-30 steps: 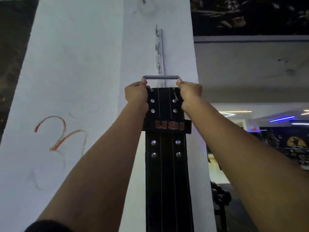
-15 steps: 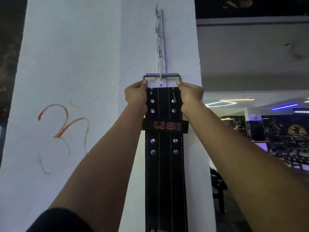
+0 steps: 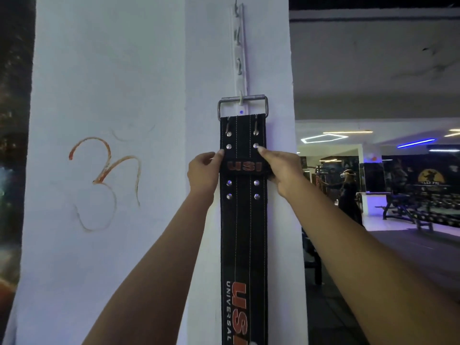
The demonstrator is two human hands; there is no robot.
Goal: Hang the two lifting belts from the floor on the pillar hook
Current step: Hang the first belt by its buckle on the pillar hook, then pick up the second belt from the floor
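Note:
A black lifting belt [image 3: 244, 235] with orange USI lettering hangs straight down the white pillar [image 3: 112, 70]. Its metal buckle [image 3: 242, 98] rests over the lowest hook [image 3: 240, 98] of a vertical hook strip [image 3: 239, 46]. My left hand [image 3: 202, 173] pinches the belt's left edge beside the USI loop. My right hand [image 3: 283, 170] grips the right edge at the same height. Only one belt is in view; its lower end runs out of the frame.
An orange symbol [image 3: 104, 180] is painted on the pillar's left face. To the right the gym opens out, with a person [image 3: 349, 192] standing and benches [image 3: 410, 205] under blue ceiling lights. Several free hooks sit higher on the strip.
The buckle has come to rest on the lowest hook. Both hands have slid down from the buckle's corners to the belt's edges at the USI loop.

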